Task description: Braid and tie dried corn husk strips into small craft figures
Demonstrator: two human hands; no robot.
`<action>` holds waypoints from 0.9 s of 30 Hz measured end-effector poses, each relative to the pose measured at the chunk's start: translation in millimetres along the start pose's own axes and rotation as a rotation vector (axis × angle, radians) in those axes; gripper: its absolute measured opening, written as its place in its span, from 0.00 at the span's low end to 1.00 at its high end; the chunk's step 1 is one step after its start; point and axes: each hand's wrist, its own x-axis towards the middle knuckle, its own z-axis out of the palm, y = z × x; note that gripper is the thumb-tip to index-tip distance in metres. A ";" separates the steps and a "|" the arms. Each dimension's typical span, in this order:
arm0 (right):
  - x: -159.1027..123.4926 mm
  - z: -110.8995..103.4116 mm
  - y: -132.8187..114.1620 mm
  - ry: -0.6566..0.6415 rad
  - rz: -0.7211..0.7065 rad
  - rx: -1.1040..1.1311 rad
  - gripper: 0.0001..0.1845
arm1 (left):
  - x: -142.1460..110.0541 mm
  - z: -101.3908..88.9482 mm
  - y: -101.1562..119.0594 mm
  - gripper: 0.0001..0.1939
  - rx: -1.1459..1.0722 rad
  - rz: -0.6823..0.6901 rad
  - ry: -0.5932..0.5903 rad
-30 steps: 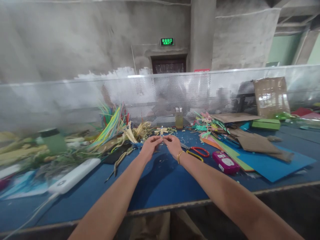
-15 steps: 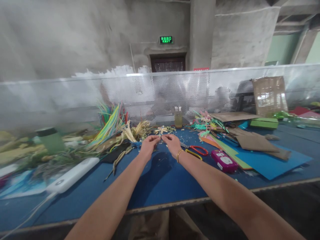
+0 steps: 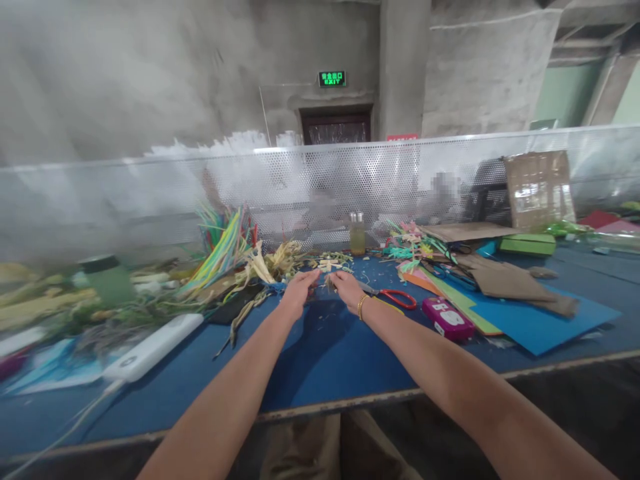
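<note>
Head cam, my only feed: both bare hands up front over the blue tabletop (image 3: 320, 373), approx. ctr. L hand (image 3: 299, 292) has fingers bent inward, tips pointing at the other hand; can't tell from here if it's pinching anything. R hand (image 3: 347, 288), gold bracelet (image 3: 361, 307) on the wrist, has thumb + index drawn close tog. by a small brownish scrap (image 3: 329, 283); too small/blurry for me to say if it's gripped or just behind the tips. Scrap sits in the gap btwn the hands, nearer R. Fingertips of the two hands are apart, w/ a narrow gap.

Just beyond the hands I see pale straw bits (image 3: 334, 261) on the table, then a glass jar (image 3: 357, 237) upright near the perforated screen (image 3: 360, 177).

L side: dried husk bundle (image 3: 280, 257) near L hand, bright strips (image 3: 225, 243) behind it, white corded unit (image 3: 157, 343) closer to me, green cup (image 3: 111, 283) w/ dark lid farther out.

R side: scissors (image 3: 393, 293) by R hand, red loop in full view, yellow one partly behind the wrist. Next, magenta box (image 3: 447, 320), then blue sheet (image 3: 555, 327) w/ brown cardboard (image 3: 515, 283) overlapping it.
</note>
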 end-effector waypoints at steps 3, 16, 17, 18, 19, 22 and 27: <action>-4.3 3.8 -1.9 -0.111 -0.005 -0.032 0.14 | 0.8 1.6 -1.6 0.24 -0.153 -0.120 -0.020; -15.1 8.1 -10.8 -0.157 0.052 0.038 0.16 | 9.2 -1.2 -8.8 0.18 -0.202 -0.094 0.010; -16.0 8.7 -11.8 -0.150 0.044 0.040 0.15 | 9.2 -0.7 -8.8 0.18 -0.213 -0.095 0.019; -16.7 9.3 -12.6 -0.145 0.038 0.032 0.15 | 9.2 -0.3 -8.9 0.18 -0.223 -0.100 0.025; -17.1 9.9 -13.2 -0.138 0.038 0.019 0.14 | 9.1 0.3 -9.0 0.18 -0.233 -0.106 0.030; -17.0 12.0 -13.4 -0.111 0.063 -0.016 0.12 | 8.0 2.0 -9.1 0.18 -0.257 -0.117 0.033; -14.0 10.6 -13.4 -0.064 0.087 -0.025 0.12 | 3.3 4.4 -7.3 0.16 -0.310 -0.148 -0.035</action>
